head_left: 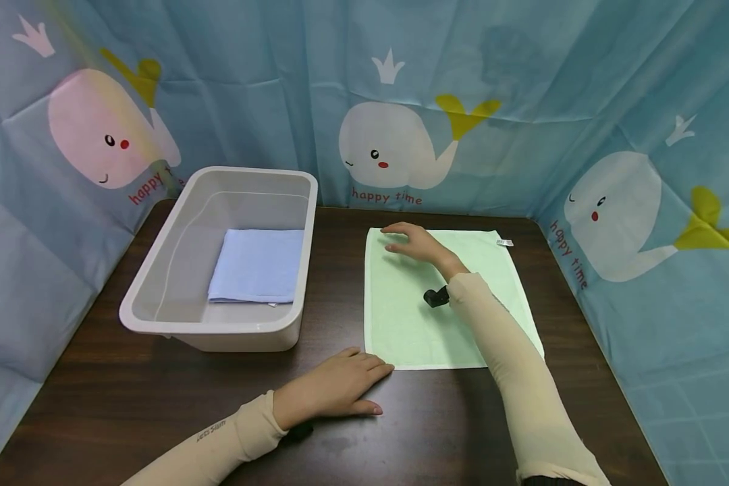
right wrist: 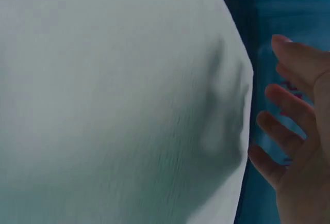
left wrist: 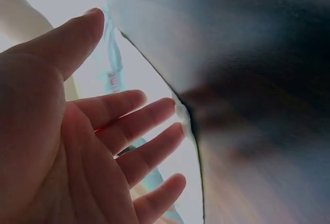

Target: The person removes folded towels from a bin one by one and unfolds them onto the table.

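Observation:
A pale green towel (head_left: 425, 324) lies spread flat on the dark table, a small white tag at its far right corner. My left hand (head_left: 340, 385) is at the towel's near left corner, fingers extended and fingertips at the edge; in the left wrist view the left hand (left wrist: 103, 141) shows its palm with nothing gripped. Over the far left part of the towel hovers my right hand (head_left: 422, 244), its fingers loosely bent. The right wrist view shows the right hand (right wrist: 299, 121) apart from the towel (right wrist: 129, 79), casting a shadow on it.
A light grey plastic bin (head_left: 219, 329) stands on the table (head_left: 176, 405) to the left. Inside it lies a folded blue towel (head_left: 258, 266). A blue curtain (head_left: 249, 101) with whale prints hangs behind the table and along its sides.

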A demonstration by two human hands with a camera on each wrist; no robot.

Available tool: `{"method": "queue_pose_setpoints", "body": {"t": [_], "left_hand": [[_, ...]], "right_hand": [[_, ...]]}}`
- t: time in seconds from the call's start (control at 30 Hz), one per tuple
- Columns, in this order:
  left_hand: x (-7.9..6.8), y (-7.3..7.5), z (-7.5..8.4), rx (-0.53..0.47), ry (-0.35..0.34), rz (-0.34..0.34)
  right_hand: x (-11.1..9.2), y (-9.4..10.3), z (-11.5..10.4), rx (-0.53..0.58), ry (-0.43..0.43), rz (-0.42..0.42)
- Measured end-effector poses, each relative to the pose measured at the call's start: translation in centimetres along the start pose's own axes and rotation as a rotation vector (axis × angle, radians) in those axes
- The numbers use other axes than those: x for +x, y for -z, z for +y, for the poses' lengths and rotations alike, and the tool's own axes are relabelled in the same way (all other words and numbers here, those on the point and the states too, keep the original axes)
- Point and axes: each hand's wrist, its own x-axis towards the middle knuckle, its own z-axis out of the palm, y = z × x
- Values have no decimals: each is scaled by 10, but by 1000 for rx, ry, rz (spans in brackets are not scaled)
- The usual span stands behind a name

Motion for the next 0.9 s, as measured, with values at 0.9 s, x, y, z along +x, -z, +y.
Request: {"method": "queue_pose_setpoints", "body": {"t": [0.9], "left_hand": [[-3, 3, 1, 57, -1, 12]], "right_hand": [[20, -23, -12, 57, -45, -45]]}}
